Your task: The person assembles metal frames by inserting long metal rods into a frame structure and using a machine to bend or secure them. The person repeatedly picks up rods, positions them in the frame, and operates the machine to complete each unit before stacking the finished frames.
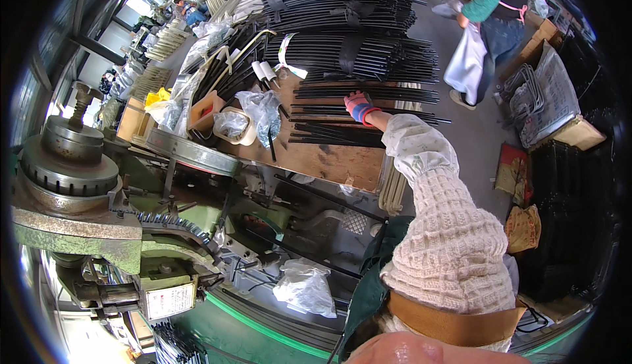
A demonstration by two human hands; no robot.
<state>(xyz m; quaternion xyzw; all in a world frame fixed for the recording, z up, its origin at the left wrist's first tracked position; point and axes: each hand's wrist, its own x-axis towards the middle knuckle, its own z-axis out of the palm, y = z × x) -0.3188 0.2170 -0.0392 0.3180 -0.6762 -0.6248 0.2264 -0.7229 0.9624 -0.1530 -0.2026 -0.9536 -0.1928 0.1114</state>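
Observation:
My right hand (360, 106), in a pink glove with a blue and red cuff, reaches over thin black rods (316, 112) on a wooden tabletop (321, 159). Its fingers are bent and touch the rods, but whether they close around any is not clear. More loose black rods (335, 134) lie on the near side of the hand. Beyond it are taped bundles of black rods (365, 55), stacked high. My left hand is out of view. A cream knit sleeve and a pale patterned oversleeve cover my right arm.
Left of the rods are a clear plastic bag (264, 109), a white tub (239, 129) and a cardboard box (205, 109). A green metal machine (74, 235) stands at the left. Another person (498, 23) holds a white cloth at upper right. Cartons (582, 132) stand at the right.

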